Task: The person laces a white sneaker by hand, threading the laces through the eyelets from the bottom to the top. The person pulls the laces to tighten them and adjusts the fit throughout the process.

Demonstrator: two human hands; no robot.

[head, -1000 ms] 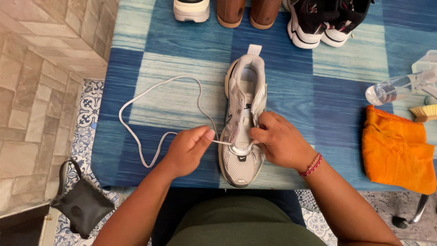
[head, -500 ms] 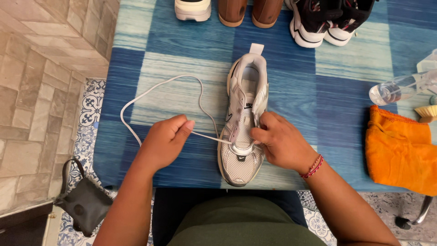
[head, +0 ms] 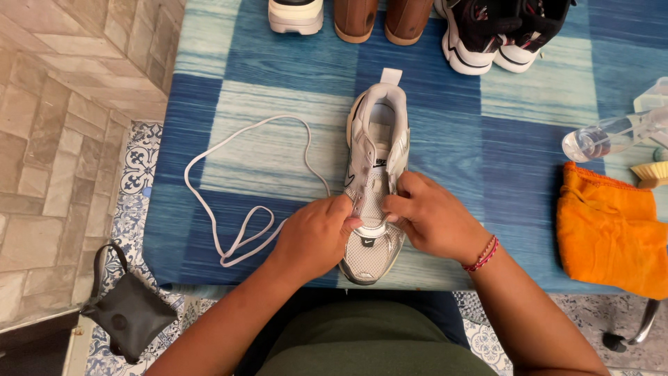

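left hand (head: 316,233): closed, fingertips pinched on the white lace (head: 229,209) right where it meets the lowest eyelets of the grey-and-white sneaker (head: 374,188); thumb against the shoe's inner side.
right hand (head: 430,221): curled, fingers pressed on the outer edge of the eyelet row, steadying the shoe; whether it also pinches a lace end cannot be told. red cord bracelet (head: 481,255) at the wrist.

sneaker: flat on the blue checked table cover (head: 278,63), toe toward the person, heel tab pointing away, tongue exposed, upper eyelets unlaced.
lace: long loose run trailing left over the cover in a wide loop, its far bend near the table's front-left edge.

nearby: orange cloth (head: 612,233) to the right, well apart; clear bottle (head: 609,136) and a brush (head: 650,174) beyond it; other shoes (head: 417,21) lined along the far edge; dark bag (head: 129,310) on the tiled floor, lower left.

risks, as judged:
- slack loop could slide off the front edge and drag, pulling the lace out of the pinch.
- uneven pull may leave one lace end short, or twist the flat lace in the eyelet.
- a hard tug with a light right-hand hold could skid the shoe toward the table edge.
- eyelets are hidden under the fingers, so a skipped hole would be easy to miss.
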